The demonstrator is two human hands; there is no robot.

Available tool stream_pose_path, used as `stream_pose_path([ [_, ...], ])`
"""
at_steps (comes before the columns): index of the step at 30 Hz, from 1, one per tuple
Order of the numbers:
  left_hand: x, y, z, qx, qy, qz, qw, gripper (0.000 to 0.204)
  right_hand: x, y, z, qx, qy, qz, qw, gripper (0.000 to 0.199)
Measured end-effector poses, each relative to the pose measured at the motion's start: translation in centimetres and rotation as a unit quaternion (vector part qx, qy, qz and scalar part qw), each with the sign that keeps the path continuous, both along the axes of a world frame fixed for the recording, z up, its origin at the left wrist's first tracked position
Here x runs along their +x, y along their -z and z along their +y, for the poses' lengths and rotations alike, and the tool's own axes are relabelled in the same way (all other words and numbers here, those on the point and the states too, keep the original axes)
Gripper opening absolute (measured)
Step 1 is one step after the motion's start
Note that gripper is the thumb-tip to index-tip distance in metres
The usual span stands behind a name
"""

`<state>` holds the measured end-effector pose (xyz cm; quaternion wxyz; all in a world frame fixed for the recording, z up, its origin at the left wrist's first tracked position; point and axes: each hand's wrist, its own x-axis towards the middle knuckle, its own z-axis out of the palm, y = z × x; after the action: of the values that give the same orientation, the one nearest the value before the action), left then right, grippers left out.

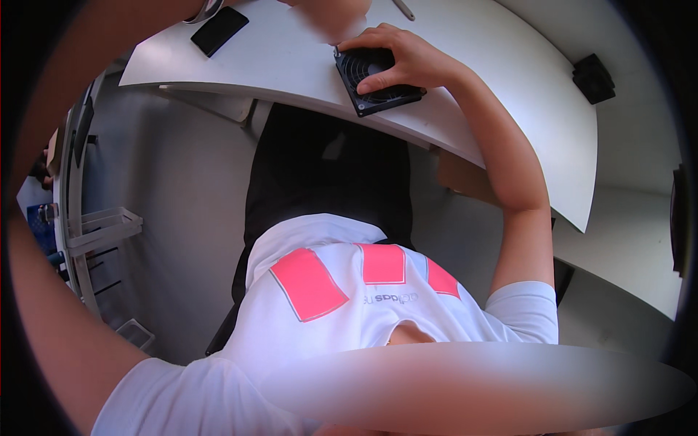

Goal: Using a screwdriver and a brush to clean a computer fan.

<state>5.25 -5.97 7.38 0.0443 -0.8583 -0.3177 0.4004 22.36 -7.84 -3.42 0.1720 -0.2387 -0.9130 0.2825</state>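
Note:
A black square cooling fan (350, 73) with a round wire guard lies on the white table (291, 58), close to its front edge. My right hand (407, 62) grips it from the right, thumb across the guard and fingers curled over the far side. At the fan's far left corner stands a small metal piece, perhaps a screw, too small to tell. My left hand (331, 18) is just above that corner. It is smeared, so its fingers and anything in them do not show. The left forearm reaches round along the picture's top left.
A black phone (220, 31) lies at the table's left. The grey end of a thin tool (403, 9) shows at the far edge. To the right is a black boxy device (594, 78). A white rack basket (105, 229) stands at the left, below table height.

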Motion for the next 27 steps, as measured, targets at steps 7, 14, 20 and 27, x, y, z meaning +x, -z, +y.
stream_pose_path([
  [7, 1.3, -3.0, -3.3, 0.052, -0.011, -0.014, 0.999, 0.022, 0.3, 1.2, 0.5, 0.033, 0.001, 0.037, 0.999, 0.073],
  [14, 0.8, -5.1, -4.3, 0.01, 0.11, -0.014, 0.994, 0.016, 0.0, 0.1, 0.4, -0.007, 0.011, -0.015, 1.0, 0.073],
  [20, 0.2, -4.6, -4.6, 0.038, 0.205, -0.092, 0.974, 0.014, 0.3, 2.2, 1.3, -0.011, 0.045, -0.026, 0.999, 0.07],
  [27, 0.4, -3.9, -4.1, 0.059, 0.273, 0.001, 0.96, 0.015, 0.2, 2.1, 1.1, -0.017, 0.085, -0.025, 0.996, 0.059],
])
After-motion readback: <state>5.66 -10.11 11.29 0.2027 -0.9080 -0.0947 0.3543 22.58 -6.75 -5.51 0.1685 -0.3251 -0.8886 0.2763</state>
